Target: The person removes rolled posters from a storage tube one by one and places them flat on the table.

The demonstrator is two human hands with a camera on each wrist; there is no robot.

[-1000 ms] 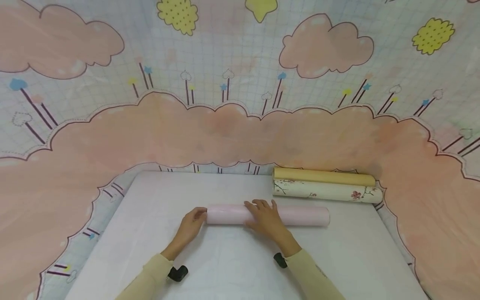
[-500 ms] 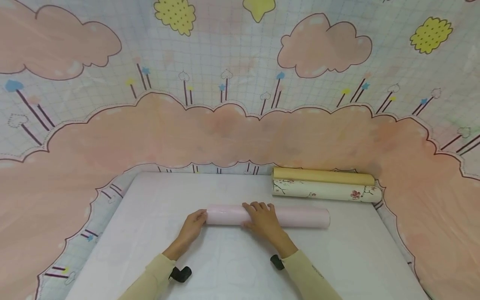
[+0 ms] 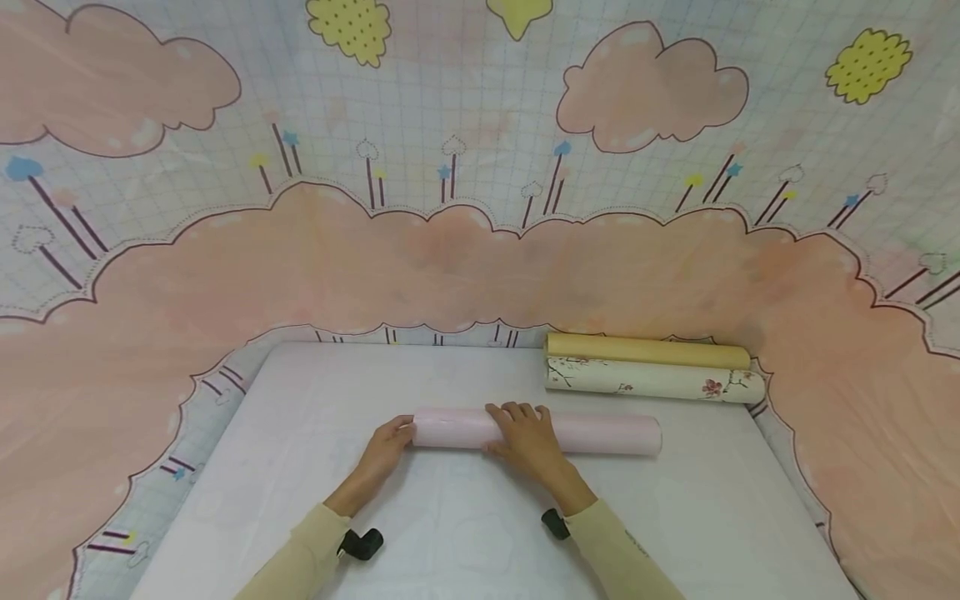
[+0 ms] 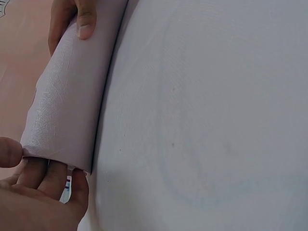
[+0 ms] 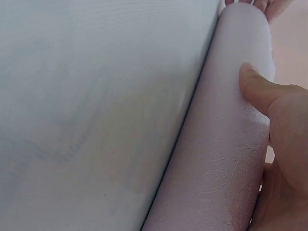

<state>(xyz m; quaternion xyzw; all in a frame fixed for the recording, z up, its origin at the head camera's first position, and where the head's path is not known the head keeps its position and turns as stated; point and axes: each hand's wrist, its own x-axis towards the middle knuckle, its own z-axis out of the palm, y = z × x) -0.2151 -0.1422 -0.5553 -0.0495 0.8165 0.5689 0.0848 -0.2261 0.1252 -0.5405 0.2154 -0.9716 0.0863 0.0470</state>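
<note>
Twice clamped on pink roll (image 3: 603, 434): end in left grip (image 3: 386, 447), midsection in right grip (image 3: 528, 437); floral roll (image 3: 660, 381) beyond.

A pale pink cylindrical roll (image 5: 216, 149) with a finely creased, embossed surface slants from the bottom edge to the top right, lying on the pale bluish-white counter (image 5: 86, 115), with a thin dark shadow (image 5: 179, 134) along its left side. The right hand (image 5: 288, 134) grips it from the right side of the view, its thumb resting on the upper half. At the far end, the left hand (image 5: 275, 8) touches the rim, partly cut off above; behind shows a pale pink area (image 5: 294, 53)
</note>
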